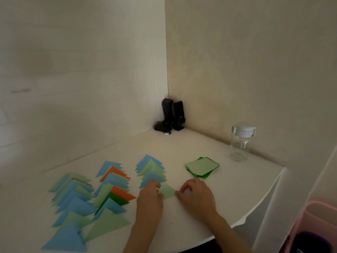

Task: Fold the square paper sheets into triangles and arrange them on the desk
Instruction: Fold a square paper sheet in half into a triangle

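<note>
White desk [228, 198]: both hands pinch light-green triangle [168, 192]; bottle label unreadable.

home room corner | plain cream walls [82, 61] | white table [228, 198] | water bottle [240, 141] far right | black speakers [173, 114] in corner | pink bin [317, 225] near right

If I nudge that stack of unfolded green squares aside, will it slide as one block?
Probably not: the stack of green squares is already fanned, so sheets likely shear apart. Thin paper on the smooth white desk should slide easily and flop if lifted by one edge.
</note>
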`<state>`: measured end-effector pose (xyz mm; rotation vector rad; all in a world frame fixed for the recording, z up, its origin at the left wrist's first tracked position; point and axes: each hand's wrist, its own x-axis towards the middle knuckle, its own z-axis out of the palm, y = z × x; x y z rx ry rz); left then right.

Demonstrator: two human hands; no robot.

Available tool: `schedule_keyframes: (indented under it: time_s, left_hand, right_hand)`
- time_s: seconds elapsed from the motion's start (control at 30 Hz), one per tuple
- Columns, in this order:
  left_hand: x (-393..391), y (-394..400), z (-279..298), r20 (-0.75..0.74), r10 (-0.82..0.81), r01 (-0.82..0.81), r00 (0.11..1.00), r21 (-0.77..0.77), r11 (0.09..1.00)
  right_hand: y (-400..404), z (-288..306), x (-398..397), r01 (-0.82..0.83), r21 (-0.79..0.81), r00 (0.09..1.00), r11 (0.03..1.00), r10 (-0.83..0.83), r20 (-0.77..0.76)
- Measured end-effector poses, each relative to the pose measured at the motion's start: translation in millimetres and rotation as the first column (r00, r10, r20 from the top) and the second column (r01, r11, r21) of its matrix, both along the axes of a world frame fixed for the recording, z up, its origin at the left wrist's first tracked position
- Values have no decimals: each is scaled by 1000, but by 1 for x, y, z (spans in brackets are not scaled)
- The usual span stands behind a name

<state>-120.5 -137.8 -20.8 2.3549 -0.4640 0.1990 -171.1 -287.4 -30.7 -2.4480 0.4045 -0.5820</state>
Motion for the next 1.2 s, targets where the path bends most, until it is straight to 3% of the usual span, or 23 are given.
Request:
schedule_keyframes:
  time_s: [0.1, 0.17, 0.27, 0.4, 0.67, 0.87, 1.03, 1.2]
  left_hand:
    - [8, 6, -3, 143, 32, -28, 989, -25, 999]
    - [14, 9, -3, 186, 62, -58, 981, -24, 998]
    - [22, 10, -7, 210, 74, -68, 975, -33, 997]
    - [31, 7, -10, 239, 94, -88, 966, -33, 996]
    - [41, 8, -15, 247, 160, -168, 956, 9, 986]
    - [36, 4, -11, 387, 159, -183, 908, 26, 983]
    - [27, 1, -5, 398, 111, -111, 911, -22, 994]
    - [7, -4, -3, 376, -102, 176, 921, -166, 970]
  right_hand:
    - [-12, 2, -2, 45, 194, 963, 980, -94, 252]
    - [-26, 2, -3, 110, 130, 935, 985, -147, 321]
    - [-47, 2, 1, 192, -29, 967, 981, -184, 178]
    - [-61, 3, 7, 183, -205, 983, 962, -184, 14]
    - [-69, 2, 17, 191, -283, 981, 940, -194, 17]
    - [-65, -2, 21, 263, -263, 964, 928, -240, 119]
    - [-63, 6, 16, 283, -236, 955, 930, -252, 154]
    - [-54, 19, 2, 249, -196, 937, 948, -185, 296]
